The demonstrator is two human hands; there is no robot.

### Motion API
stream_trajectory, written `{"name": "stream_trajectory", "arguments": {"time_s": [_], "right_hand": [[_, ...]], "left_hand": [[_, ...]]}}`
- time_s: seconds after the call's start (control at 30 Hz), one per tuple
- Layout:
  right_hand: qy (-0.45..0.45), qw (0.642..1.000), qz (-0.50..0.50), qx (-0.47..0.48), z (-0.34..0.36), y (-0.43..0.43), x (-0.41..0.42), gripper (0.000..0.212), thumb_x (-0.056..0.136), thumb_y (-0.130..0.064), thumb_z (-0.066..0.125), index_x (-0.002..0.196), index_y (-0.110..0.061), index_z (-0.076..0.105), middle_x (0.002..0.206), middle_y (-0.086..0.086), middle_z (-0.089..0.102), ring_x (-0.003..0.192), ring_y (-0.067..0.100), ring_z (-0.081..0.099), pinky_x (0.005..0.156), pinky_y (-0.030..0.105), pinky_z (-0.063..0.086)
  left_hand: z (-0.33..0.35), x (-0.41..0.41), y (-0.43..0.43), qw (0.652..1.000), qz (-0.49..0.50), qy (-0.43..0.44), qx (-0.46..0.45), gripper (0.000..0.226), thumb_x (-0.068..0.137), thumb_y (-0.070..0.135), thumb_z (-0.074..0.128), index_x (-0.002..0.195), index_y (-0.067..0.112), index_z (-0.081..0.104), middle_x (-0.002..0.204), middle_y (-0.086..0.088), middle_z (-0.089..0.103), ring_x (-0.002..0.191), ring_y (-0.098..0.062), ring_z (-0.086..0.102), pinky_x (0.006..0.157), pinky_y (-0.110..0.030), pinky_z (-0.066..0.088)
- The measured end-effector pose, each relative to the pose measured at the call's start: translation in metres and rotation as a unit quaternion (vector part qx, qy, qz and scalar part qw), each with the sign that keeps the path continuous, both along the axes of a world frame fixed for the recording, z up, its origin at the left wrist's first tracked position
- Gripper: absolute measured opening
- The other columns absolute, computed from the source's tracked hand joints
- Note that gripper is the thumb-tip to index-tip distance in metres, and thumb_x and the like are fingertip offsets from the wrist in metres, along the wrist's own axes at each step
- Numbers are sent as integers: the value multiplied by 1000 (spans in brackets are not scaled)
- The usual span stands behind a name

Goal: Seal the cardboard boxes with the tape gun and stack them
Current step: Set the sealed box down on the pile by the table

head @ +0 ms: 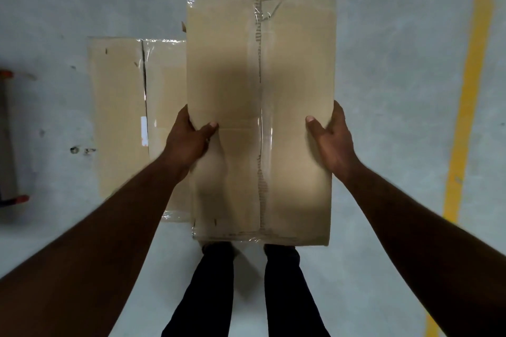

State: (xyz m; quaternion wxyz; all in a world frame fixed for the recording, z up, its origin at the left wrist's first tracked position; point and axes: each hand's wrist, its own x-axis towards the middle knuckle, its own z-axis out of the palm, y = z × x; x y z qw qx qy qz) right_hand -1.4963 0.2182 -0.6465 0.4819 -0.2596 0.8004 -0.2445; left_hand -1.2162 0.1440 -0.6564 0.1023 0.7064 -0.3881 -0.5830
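I hold a taped cardboard box (pixel 295 68) in front of me above the floor, its top seam covered by clear tape. My left hand (pixel 189 139) grips its left side with the thumb on top. On the right side, my right hand (pixel 332 139) grips the same way. A second taped cardboard box (pixel 120 117) lies on the floor to the left, partly hidden behind the held box. No tape gun shows clearly.
Grey concrete floor (pixel 397 90) with a yellow painted line (pixel 468 90) on the right and along the top. A red and dark object (pixel 8 139) sits at the left edge. My legs in dark trousers (pixel 284 290) stand below the box.
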Motion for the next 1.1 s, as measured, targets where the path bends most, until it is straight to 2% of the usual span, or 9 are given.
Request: {"name": "stream_trajectory", "arguments": {"time_s": [0.03, 0.1, 0.17, 0.3, 0.37, 0.47, 0.7, 0.83, 1.1], "right_hand": [[-2, 1000, 0, 1, -10, -1, 4, 57, 103, -27, 60, 154, -20, 34, 133, -10, 51, 116, 8, 50, 99, 24, 38], [-2, 1000, -3, 5, -28, -3, 10, 57, 103, -25, 60, 154, -19, 33, 133, -9, 51, 115, 9, 50, 99, 24, 38], [0, 1000, -5, 10, -45, -2, 14, 58, 103, -26, 59, 154, -20, 32, 133, -9, 51, 116, 11, 51, 100, 26, 39], [8, 1000, -13, 19, -73, -1, 18, 59, 104, -27, 58, 155, -21, 30, 134, -8, 52, 117, 14, 53, 101, 28, 40], [6, 1000, -10, 25, -86, -3, 19, 60, 104, -28, 58, 155, -21, 28, 132, -8, 53, 117, 16, 54, 100, 29, 41], [5, 1000, 8, 28, -104, -5, 21, 62, 105, -29, 56, 156, -20, 24, 134, -7, 51, 118, 16, 53, 100, 29, 40], [5, 1000, 12, 21, -128, 0, 23, 64, 105, -27, 56, 157, -16, 19, 136, -8, 49, 119, 13, 51, 96, 24, 38], [8, 1000, 5, 18, -128, 3, 25, 65, 105, -29, 57, 158, -18, 21, 147, 1, 50, 124, 16, 51, 101, 28, 40], [1, 999, 14, 53, -123, 19, 27, 67, 104, -30, 58, 158, -19, 20, 149, 4, 50, 127, 22, 52, 101, 29, 39]], "left_hand": [[-7, 2, 0, 1000, 4, -4, -2, 50, 91, 24, 70, 137, 23, 51, 122, -30, 59, 93, -48, 64, 72, -57, 56], [-23, 6, -1, 1000, 8, -10, 8, 54, 86, 31, 71, 136, 25, 52, 121, -30, 59, 109, -56, 50, 84, -70, 48], [-37, 8, -1, 1000, 7, -13, 14, 57, 85, 33, 72, 137, 26, 52, 119, -21, 64, 112, -52, 54, 88, -66, 50], [-57, 5, -5, 999, 8, -48, 7, 49, 87, 27, 72, 133, 27, 55, 115, 0, 69, 102, -29, 68, 80, -40, 59], [-69, 5, -7, 996, 2, -88, -23, 51, 79, 33, 75, 128, 22, 61, 111, -3, 70, 99, -25, 69, 85, -45, 60], [-93, 11, -7, 988, -6, -146, -49, 84, 59, 55, 68, 135, 23, 57, 123, -8, 63, 108, -26, 66, 93, -45, 57], [-101, 6, 10, 973, -76, -191, -103, 89, 74, 19, 79, 152, 23, 35, 133, -14, 42, 119, -34, 50, 103, -51, 47], [-104, 5, 15, 968, -76, -208, -116, 85, 80, 15, 76, 153, 23, 34, 136, -14, 40, 120, -34, 49, 106, -51, 45], [-100, 9, 31, 970, -78, -211, -87, 88, 78, 11, 77, 153, 23, 32, 141, -12, 36, 126, -34, 46, 109, -51, 43]]}}
